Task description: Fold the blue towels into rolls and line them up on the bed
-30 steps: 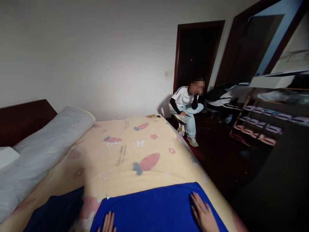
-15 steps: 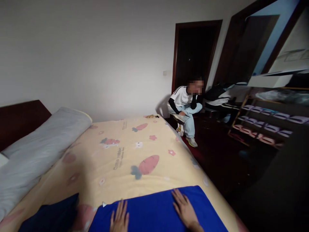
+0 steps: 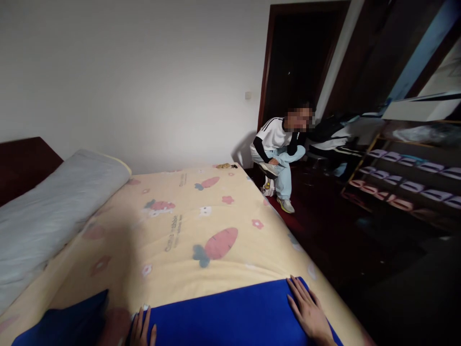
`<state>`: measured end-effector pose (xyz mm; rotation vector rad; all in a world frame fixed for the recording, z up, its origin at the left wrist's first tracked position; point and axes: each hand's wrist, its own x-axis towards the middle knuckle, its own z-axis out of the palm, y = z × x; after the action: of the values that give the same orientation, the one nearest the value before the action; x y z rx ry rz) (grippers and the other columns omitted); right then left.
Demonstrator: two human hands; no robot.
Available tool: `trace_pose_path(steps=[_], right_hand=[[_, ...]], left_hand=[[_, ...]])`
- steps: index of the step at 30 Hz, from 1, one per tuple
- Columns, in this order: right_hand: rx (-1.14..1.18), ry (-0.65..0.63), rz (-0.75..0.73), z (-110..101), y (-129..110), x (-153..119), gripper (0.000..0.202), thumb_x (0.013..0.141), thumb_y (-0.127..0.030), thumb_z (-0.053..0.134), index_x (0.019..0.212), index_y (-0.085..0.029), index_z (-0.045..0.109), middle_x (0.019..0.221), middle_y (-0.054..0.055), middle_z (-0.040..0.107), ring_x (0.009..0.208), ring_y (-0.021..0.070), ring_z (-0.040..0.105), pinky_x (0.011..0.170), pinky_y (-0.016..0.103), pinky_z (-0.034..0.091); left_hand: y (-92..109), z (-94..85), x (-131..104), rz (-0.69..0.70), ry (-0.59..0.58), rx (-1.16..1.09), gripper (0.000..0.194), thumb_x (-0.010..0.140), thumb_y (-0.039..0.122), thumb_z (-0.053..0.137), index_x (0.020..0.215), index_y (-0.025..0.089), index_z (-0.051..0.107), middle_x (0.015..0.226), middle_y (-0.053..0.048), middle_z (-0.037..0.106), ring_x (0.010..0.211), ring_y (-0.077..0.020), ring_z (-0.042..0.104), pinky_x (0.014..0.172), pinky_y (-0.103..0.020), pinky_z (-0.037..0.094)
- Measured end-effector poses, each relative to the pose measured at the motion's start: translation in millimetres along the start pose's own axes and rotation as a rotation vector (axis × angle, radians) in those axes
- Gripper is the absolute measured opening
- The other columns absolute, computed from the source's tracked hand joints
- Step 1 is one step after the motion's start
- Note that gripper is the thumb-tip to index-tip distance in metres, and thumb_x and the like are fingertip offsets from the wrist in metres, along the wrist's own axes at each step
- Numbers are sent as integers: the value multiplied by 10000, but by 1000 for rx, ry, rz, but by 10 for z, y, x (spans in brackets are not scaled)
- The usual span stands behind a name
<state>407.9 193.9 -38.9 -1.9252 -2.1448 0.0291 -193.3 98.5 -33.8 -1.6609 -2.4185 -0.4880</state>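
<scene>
A blue cloth (image 3: 219,315) lies spread flat on the bed at the bottom of the view, running out of frame. Its kind cannot be made out. My left hand (image 3: 142,327) rests on its left edge with fingers stretched out, the wrist out of frame. Near the far right corner, my right hand (image 3: 307,310) lies flat on the cloth, fingers extended. A small white tag (image 3: 145,306) shows beside my left fingertips. Farther left sits a darker blue fabric piece (image 3: 66,319), partly in shadow.
The bed's yellow printed sheet (image 3: 216,211) stretches ahead. A grey pillow or rolled bedding (image 3: 68,202) lies by the headboard (image 3: 27,163). A seated person (image 3: 275,144) is beyond the bed's far corner. A shoe rack (image 3: 403,178) with several slippers stands right.
My hands have moved apart: the left slid left to the cloth's edge, the right slid right to its far corner. The camera view has shifted slightly.
</scene>
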Motion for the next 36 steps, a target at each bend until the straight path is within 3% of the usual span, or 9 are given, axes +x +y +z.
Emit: trace_pose_path(steps=[6,9,13,16,19,26,30,33,36], right_hand=[[21,-44,43,-47,38,67,645,920,-578,295,1460,-239,391,1534,38,348,1411,251,322,1138,491,267],[30,-64,97,-131,-145,120,635,920,-526,298,1450,-193,410,1535,66,338,1416,264,309,1144,507,253],[149,-9,19,-181,-1000,117,566,954,-382,266,1487,-206,334,1545,67,311,1433,251,265,1157,516,217],[320,-165,-239,-112,-1809,48,579,933,-245,289,1510,-285,254,1571,-7,238,1448,206,222,1168,454,226],[394,-292,-291,-21,-2261,-26,649,874,-214,382,1506,-302,259,1574,-9,208,1450,236,213,1175,477,201],[357,-288,-314,22,-2267,-59,705,839,-195,409,1516,-257,219,1576,7,194,1453,247,203,1184,475,162],[290,-256,-326,27,-2195,-24,611,915,-249,350,1513,-259,223,1575,10,206,1449,223,221,1175,456,195],[230,-214,-291,-17,-1806,6,549,970,-425,304,1499,-284,269,1571,7,233,1443,220,243,1166,460,213],[122,-154,-135,-88,-1091,13,590,965,-509,263,1488,-240,316,1563,33,268,1443,217,243,1173,465,185]], left_hand=[[102,-193,49,-6,2,-26,660,871,493,348,1498,327,226,1473,6,480,1407,-234,344,1112,-457,333],[380,-209,6,5,12,-23,648,879,500,351,1493,370,191,1517,26,407,1445,-239,256,1129,-522,274],[1268,37,-242,111,-16,-32,557,925,333,247,1481,329,217,1540,10,342,1436,-204,278,1167,-506,207],[2024,297,-472,347,-246,-84,556,917,231,239,1469,297,226,1554,18,284,1434,-185,282,1176,-442,241],[2405,440,-597,406,-360,-110,563,918,252,285,1467,299,174,1558,9,260,1436,-236,278,1171,-509,248],[2387,316,-635,449,-295,-139,580,938,277,292,1473,303,67,1568,7,242,1438,-237,276,1170,-533,237],[2357,191,-581,455,-275,-130,553,954,317,276,1473,345,88,1562,40,275,1427,-188,302,1169,-478,263],[1958,43,-417,276,-231,-38,525,955,329,244,1476,324,180,1560,17,293,1430,-187,296,1170,-490,240],[1168,-128,-222,56,-200,103,530,949,371,210,1467,282,283,1560,-13,306,1437,-208,282,1165,-530,209]])
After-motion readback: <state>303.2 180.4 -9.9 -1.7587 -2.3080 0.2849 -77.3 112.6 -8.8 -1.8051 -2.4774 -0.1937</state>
